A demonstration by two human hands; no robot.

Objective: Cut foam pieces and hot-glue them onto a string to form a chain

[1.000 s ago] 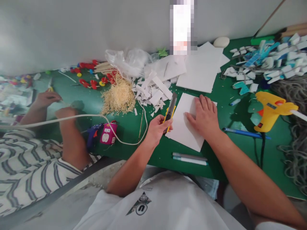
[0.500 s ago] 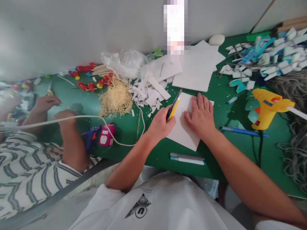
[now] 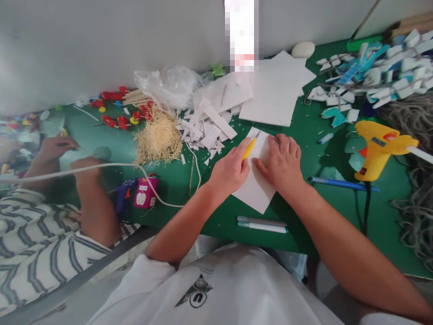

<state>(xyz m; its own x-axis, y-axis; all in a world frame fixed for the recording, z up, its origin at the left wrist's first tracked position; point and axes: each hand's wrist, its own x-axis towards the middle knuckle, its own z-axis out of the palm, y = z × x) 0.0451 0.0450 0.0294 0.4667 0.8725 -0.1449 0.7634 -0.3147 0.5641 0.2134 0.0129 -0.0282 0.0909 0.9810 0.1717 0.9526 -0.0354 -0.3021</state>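
Observation:
My left hand (image 3: 232,166) is closed around a yellow utility knife (image 3: 249,149), its blade pointing away from me over a white foam sheet (image 3: 259,192). Whether the blade touches the sheet I cannot tell. Pressed on the sheet's right side is my right hand (image 3: 281,160), fingers stretched out and holding nothing. Beyond my hands lie a pile of white offcuts (image 3: 211,131) and larger white sheets (image 3: 274,97). Two markers (image 3: 262,224) rest near the table's front edge.
On the right are a yellow glue gun (image 3: 379,149), a blue pen (image 3: 341,183) and grey cord (image 3: 412,194). To the left lie wood shavings (image 3: 158,137), a white cable (image 3: 111,165) and a pink box (image 3: 146,193). A co-worker's hands (image 3: 61,146) are at the far left.
My left hand has tilted the knife lower over the sheet. My right hand has stayed flat on the sheet. The whole view has shifted slightly.

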